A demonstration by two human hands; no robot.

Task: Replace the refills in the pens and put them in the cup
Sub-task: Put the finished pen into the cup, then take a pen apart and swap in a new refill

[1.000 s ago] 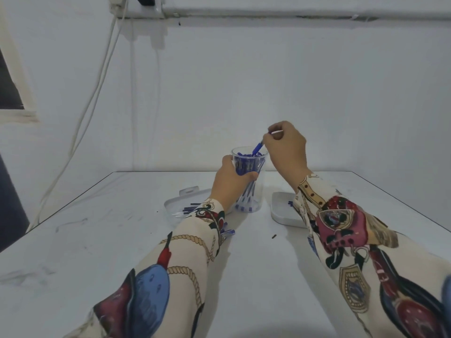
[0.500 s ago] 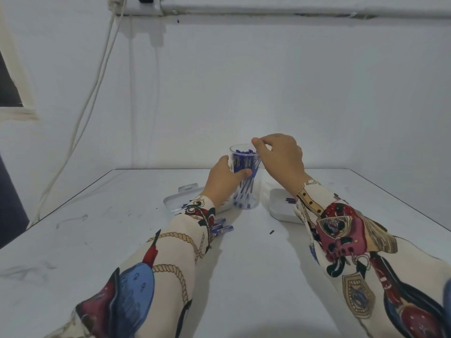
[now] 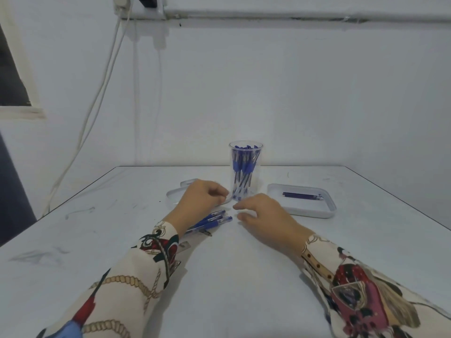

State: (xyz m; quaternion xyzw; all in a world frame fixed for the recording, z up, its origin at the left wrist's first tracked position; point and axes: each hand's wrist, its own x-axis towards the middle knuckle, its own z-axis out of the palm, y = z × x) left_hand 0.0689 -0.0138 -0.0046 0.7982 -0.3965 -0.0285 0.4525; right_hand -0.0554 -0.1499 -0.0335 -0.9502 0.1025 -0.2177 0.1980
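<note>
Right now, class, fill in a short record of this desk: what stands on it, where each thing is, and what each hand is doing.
Cup: clear cup upright at the far middle of the table, full of blue pens.
Loose pens: blue pens lying flat near the left wrist.
Right tray: white tray right of the cup, holding dark refills.
Left tray: white tray left of the cup, mostly hidden behind the hand.
Left hand: left hand fingers curled, over its tray; contents unclear.
Right hand: right hand relaxed, holding nothing.
</note>
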